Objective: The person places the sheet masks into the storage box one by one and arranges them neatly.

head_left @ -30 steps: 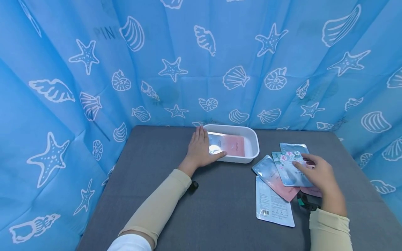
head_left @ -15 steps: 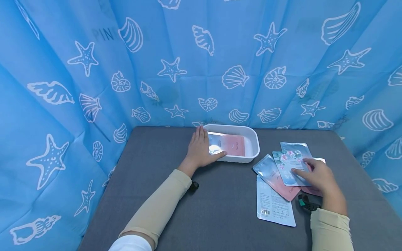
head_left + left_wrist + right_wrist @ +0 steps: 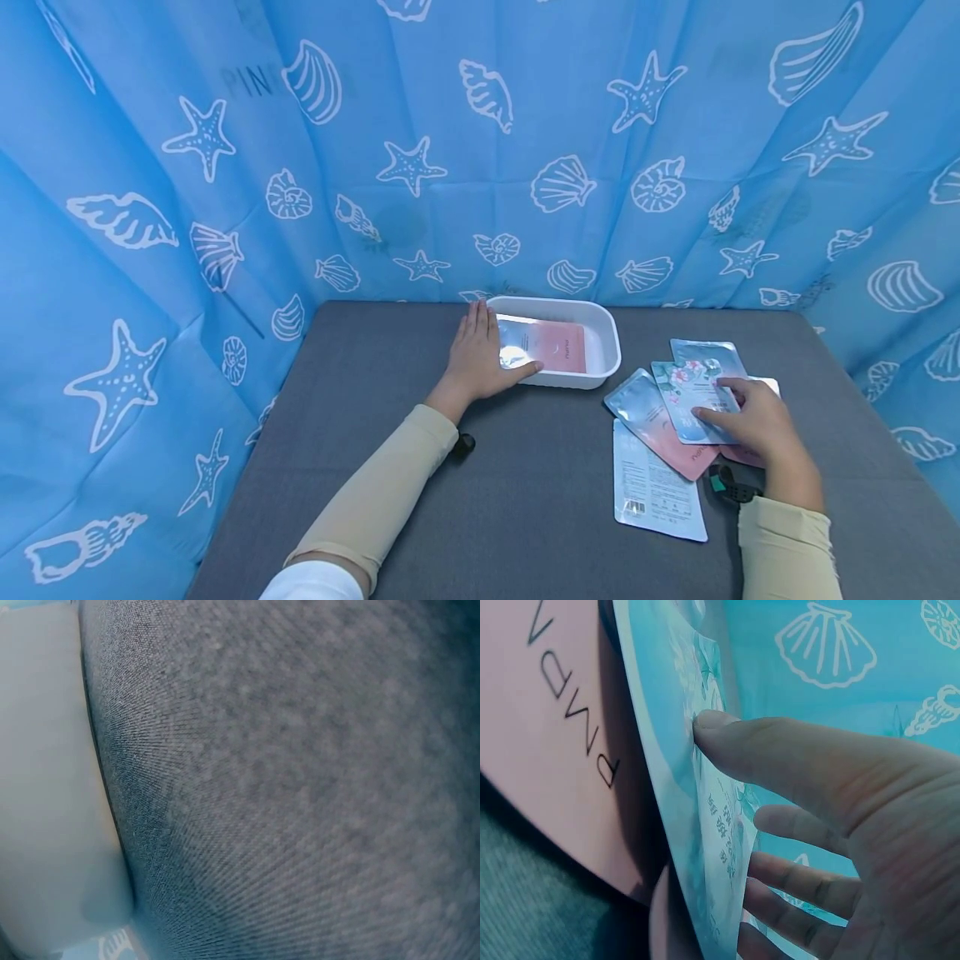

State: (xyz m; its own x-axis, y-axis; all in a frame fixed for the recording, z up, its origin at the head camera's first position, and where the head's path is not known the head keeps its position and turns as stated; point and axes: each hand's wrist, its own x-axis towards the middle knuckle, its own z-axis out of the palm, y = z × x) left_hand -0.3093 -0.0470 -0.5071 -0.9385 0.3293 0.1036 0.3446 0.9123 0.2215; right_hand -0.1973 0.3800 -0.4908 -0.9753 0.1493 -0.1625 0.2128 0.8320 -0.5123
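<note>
Left hand (image 3: pixel 472 360) is resting straight fingers on the tub (image 3: pixel 570 381); right hand (image 3: pixel 761 418), fingers spread, is touching the floral sachet (image 3: pixel 684 407), likely light and slippery, best pinched edgewise

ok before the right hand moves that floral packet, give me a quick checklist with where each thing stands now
1. Right hand at the floral packet: ok, thumb and index finger are over its printed face.
2. Firm grip: cannot tell; the views don't settle whether it is pinched.
3. Floral packet free of its neighbours: not ok, it overlaps the blue-and-pink packet.
4. Left hand at the white tray: ok, it is at the tray's left end.
5. Room in the tray: ok, bare floor shows right of the silver-and-pink packet inside.
</note>
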